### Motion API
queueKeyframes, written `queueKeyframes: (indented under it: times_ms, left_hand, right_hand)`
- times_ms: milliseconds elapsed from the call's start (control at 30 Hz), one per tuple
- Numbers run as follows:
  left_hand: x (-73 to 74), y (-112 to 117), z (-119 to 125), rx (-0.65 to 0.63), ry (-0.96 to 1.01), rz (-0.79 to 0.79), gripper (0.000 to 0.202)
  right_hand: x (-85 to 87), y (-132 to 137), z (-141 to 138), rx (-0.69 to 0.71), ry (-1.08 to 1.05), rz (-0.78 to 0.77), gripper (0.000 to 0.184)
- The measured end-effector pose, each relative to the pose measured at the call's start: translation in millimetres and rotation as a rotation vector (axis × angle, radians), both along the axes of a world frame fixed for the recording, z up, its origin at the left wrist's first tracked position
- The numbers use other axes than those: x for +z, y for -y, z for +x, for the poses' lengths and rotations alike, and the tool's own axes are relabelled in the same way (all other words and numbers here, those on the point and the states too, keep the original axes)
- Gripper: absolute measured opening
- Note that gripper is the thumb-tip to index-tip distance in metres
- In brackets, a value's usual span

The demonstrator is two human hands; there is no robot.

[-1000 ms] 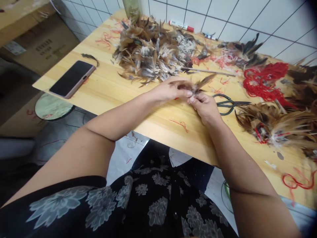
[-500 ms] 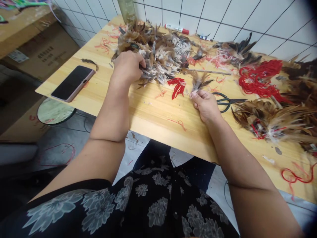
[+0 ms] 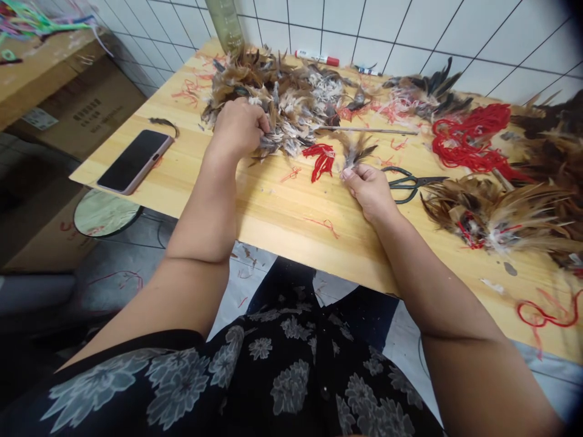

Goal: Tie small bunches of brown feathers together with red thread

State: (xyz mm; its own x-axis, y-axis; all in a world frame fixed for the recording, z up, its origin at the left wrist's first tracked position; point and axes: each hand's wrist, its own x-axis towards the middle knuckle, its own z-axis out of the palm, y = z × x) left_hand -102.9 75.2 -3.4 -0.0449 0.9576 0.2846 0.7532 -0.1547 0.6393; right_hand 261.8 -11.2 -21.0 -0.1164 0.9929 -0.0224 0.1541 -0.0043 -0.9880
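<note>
My left hand (image 3: 239, 126) is closed, its fingers dug into the near edge of a big pile of brown and white feathers (image 3: 277, 97) on the wooden table (image 3: 282, 206). My right hand (image 3: 371, 189) pinches the quill ends of a small bunch of feathers (image 3: 357, 149) that fans up and away from it. A short bundle of red string (image 3: 321, 159) lies on the table between my hands. Black scissors (image 3: 410, 182) lie just right of my right hand.
A phone (image 3: 134, 161) lies at the table's left edge. A thin stick (image 3: 368, 129), a tangle of red string (image 3: 473, 139), tied feather bundles (image 3: 496, 212), a red-capped marker (image 3: 317, 58) and a bottle (image 3: 225, 24) sit near the tiled wall. Cardboard boxes (image 3: 77, 103) stand at left.
A second ago both hands held the small bunch together. My left hand let go and reached left into the big feather pile; my right hand kept the bunch. The red string bundle became visible.
</note>
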Motion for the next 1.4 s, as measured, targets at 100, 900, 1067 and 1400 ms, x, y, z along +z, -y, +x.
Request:
queueKeyframes:
  times_ms: [100,900,1067,1400]
  left_hand:
    - [6.2,8,5,0.051,-0.229,-0.103,0.027]
    - [17.2,38,80,-0.302,0.386,0.053,0.058]
    - [16.9,55,103,-0.414,0.349,-0.134,0.027]
    - [17.1,67,123,-0.634,0.242,-0.094,0.009]
  right_hand:
    - [-1.2,1,1,0.017,0.021,0.019,0.043]
    - [-1.6,-1,-1,-0.042,-0.01,-0.018,0.033]
    - [-5.4,-2,-1,-0.029,-0.013,-0.002,0.036]
    - [-19.7,-7,-4,0.049,0.051,0.062,0.062]
